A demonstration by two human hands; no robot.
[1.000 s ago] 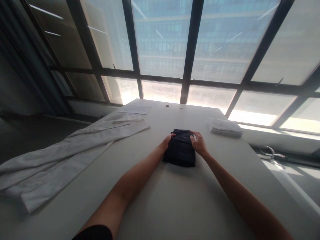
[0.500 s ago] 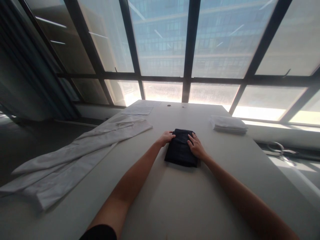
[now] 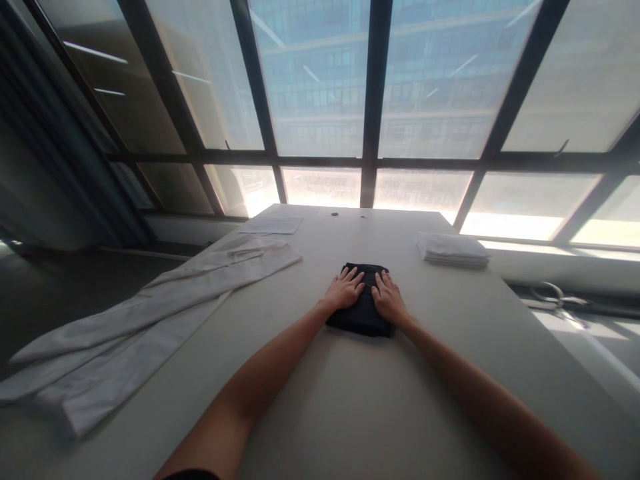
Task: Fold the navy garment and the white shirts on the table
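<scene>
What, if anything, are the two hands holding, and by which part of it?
Nothing is gripped: the left hand and right hand lie spread on top of the folded dark cloth, one toward each side.

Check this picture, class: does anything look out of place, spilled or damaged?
The pale garment sprawls, creased, along the left side of the table. It looks untidy because the dark cloth under the left hand and right hand, and the white stack at right, lie compact and neat. No spill or damage shows.
</scene>
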